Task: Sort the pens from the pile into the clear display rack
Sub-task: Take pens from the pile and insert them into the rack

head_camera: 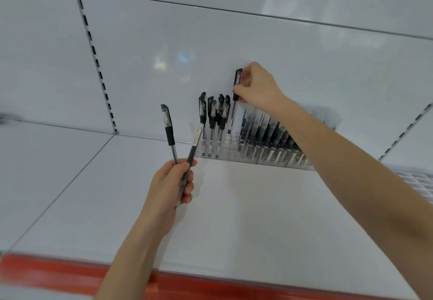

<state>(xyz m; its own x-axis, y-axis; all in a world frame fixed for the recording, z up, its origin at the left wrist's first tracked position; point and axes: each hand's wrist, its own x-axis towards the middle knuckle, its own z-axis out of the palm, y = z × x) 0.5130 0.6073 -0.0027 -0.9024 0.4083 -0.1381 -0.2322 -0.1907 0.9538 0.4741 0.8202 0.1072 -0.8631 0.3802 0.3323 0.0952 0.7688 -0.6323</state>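
The right hand [255,86] pinched a light, rigid pen [238,78] at its cap; the left hand [169,182] gripped two pens [169,134] by probably slick barrels.

I see my bare left forearm rising from the near edge toward the middle. My left hand [172,182] is curled, thumb uppermost, around two pens [169,135] that fan up and away from it. My right arm comes in from the near right and stretches long to the far side. My right hand [257,86] pinches one upright pen [237,78] near its cap between thumb and fingertips, the back of the hand turned toward me.
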